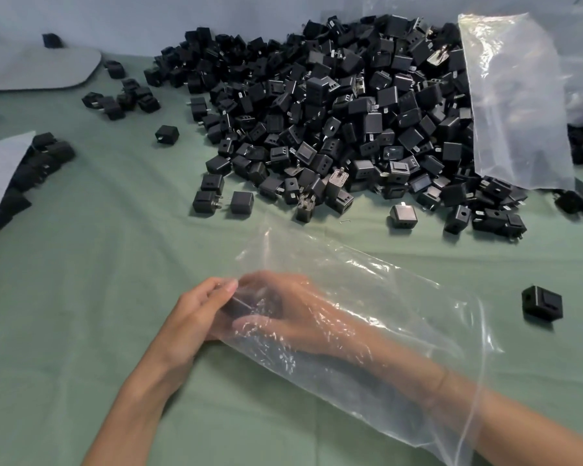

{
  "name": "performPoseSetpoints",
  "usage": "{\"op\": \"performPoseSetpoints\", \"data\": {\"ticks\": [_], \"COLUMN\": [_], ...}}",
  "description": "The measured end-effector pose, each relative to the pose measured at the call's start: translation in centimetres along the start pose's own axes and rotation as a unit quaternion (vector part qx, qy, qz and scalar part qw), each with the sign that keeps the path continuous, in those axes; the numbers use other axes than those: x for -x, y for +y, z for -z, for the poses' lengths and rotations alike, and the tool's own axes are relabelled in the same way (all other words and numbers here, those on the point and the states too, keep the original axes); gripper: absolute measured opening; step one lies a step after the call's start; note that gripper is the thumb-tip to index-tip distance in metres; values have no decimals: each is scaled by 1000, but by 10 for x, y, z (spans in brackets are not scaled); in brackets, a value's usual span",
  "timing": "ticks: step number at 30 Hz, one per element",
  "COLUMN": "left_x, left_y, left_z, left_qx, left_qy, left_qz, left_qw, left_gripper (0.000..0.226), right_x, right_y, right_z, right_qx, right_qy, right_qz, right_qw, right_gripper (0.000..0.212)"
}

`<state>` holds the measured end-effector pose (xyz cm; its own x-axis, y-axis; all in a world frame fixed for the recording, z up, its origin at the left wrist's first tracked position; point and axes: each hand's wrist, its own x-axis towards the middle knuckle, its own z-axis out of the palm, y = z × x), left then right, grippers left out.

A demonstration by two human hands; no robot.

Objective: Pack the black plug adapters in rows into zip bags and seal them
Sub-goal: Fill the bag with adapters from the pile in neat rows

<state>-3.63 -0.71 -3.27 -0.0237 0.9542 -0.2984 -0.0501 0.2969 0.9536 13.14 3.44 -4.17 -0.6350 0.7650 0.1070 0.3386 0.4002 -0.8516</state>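
Observation:
A clear zip bag (367, 290) lies on the green cloth in front of me, its mouth toward the lower right. My right hand (283, 311) is deep inside it, fingers curled round a black plug adapter (239, 306) at the bag's closed end. From outside, my left hand (199, 307) grips the same end of the bag, fingers pressed against the adapter through the plastic. A big heap of black adapters (334, 112) fills the far middle and right.
A large clear plastic bag (515, 102) lies over the heap's right side. Loose adapters are scattered around, one alone at the right (542, 302), a cluster at the far left (125, 97). Grey sheets (31, 62) cover the left edge.

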Motion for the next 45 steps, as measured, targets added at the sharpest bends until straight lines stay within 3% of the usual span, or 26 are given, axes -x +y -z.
{"op": "performPoseSetpoints", "data": {"ticks": [9,14,17,19,21,23,25,27,28,31,33,36,38,40,42,45], "left_x": [7,9,12,12,11,10,11,12,13,13,13,13,13,12,13,17], "left_y": [-2,-6,-6,-6,-7,-9,-9,-10,-10,-11,-12,-13,-15,-18,-21,-23], "left_z": [3,1,3,3,3,1,1,2,3,1,-2,0,5,10,16,23], "left_qx": [24,51,54,-1,-41,-55,-42,-16,-12,-15,-12,0,7,16,32,58], "left_qy": [-28,-20,-17,-15,2,11,7,1,0,-5,-4,13,52,101,134,150], "left_qz": [-10,3,10,5,4,-1,-4,-4,-4,-18,-36,-48,-48,-49,-45,-32], "left_qw": [999,998,998,1000,999,998,999,1000,1000,1000,999,999,997,994,989,986], "left_gripper": [34,50,44,38,32,29,31,30,30,23,17,21,25,18,16,21], "right_x": [-1,3,10,11,14,13,12,12,12,14,12,7,14,26,37,74], "right_y": [-17,-11,-13,-15,-16,-17,-29,-37,-37,-32,-27,-17,-11,-4,5,12], "right_z": [4,-1,-14,-14,-7,-6,-11,-15,-10,-11,-14,-11,5,26,43,86], "right_qx": [-124,-228,-338,-272,-100,-25,-93,-225,-255,-294,-276,-228,-250,-265,-223,-22], "right_qy": [15,-12,-4,2,-9,-35,-33,-19,-12,10,29,-24,-60,-43,-22,36], "right_qz": [-22,21,14,-41,-88,-103,-42,52,56,65,35,8,-45,-114,-87,-59], "right_qw": [992,973,941,961,991,994,994,973,965,954,960,973,965,957,971,997], "right_gripper": [21,28,40,41,36,35,35,19,11,11,13,20,28,29,33,25]}}
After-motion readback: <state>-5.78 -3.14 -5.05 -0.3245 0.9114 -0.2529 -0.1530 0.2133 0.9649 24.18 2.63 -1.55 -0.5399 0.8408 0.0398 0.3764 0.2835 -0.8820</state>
